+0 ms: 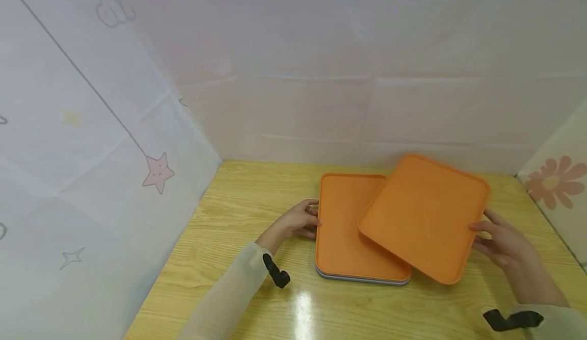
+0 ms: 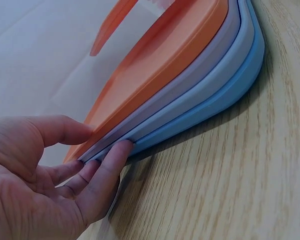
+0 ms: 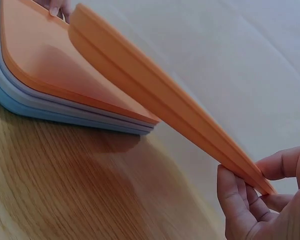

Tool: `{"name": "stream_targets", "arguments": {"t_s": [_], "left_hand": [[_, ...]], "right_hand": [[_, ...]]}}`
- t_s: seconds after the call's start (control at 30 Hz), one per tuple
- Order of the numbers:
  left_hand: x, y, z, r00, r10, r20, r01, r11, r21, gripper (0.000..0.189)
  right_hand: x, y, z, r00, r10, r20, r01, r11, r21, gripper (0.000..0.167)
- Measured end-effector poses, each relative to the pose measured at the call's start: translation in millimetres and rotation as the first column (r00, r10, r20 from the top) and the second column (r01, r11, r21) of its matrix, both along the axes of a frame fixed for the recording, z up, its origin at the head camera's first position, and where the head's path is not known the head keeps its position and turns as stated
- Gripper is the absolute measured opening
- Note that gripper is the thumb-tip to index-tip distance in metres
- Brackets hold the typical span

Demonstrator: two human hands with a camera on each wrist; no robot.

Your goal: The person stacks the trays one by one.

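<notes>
A stack of shallow rectangular trays lies on the wooden table, an orange tray [image 1: 341, 228] uppermost. Below it the left wrist view shows a lavender tray [image 2: 225, 42], a pale blue tray [image 2: 229, 61] and a deeper blue tray [image 2: 225, 95]. My left hand [image 1: 302, 219] grips the stack's left edge, thumb at the orange rim and fingertips against the lower trays' sides. Tilted above the stack's right part is a second orange tray [image 1: 426, 217], overlapping it in the head view. My right hand [image 1: 506, 248] pinches this raised tray by its right edge.
The table [image 1: 257, 187] has a light wood grain and meets a pale cloth backdrop [image 1: 302, 110] behind. Patterned cloth walls stand at both sides, one with a pink star [image 1: 158, 173], the other with a pink flower [image 1: 552, 182]. Black straps [image 1: 276, 271] circle both wrists.
</notes>
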State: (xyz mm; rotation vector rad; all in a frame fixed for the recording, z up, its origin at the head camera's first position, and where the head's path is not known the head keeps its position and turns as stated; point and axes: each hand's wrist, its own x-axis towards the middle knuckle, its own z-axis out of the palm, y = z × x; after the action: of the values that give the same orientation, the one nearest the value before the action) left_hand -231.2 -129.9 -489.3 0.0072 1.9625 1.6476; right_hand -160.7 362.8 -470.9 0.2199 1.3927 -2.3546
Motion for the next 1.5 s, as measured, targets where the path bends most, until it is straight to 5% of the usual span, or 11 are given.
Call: {"name": "stream_targets", "arguments": {"t_s": [0.43,0.67,0.97,1.5], "left_hand": [[1.3,-1.0,3.7,0.999,0.028,-0.015,-0.028,1.000,0.008,0.073],[-2.6,-3.6,24.1,0.992,0.098,-0.084,-0.095,0.995,0.040,0.055],[0.9,6.9,42.8,0.996,-0.006,-0.085,0.011,0.998,0.066,0.057],[5.0,13.8,38.2,0.999,-0.019,-0.050,0.022,0.998,0.051,0.059]], "right_hand": [[-4.9,-33.3,6.5,0.995,0.091,-0.045,-0.087,0.993,0.077,0.089],[-8.1,-51.5,10.9,0.990,0.126,-0.055,-0.120,0.987,0.108,0.088],[-13.7,-75.1,15.9,0.984,0.169,-0.047,-0.160,0.975,0.155,0.086],[-21.0,-104.0,14.7,0.972,0.231,-0.052,-0.211,0.945,0.250,0.088]]}}
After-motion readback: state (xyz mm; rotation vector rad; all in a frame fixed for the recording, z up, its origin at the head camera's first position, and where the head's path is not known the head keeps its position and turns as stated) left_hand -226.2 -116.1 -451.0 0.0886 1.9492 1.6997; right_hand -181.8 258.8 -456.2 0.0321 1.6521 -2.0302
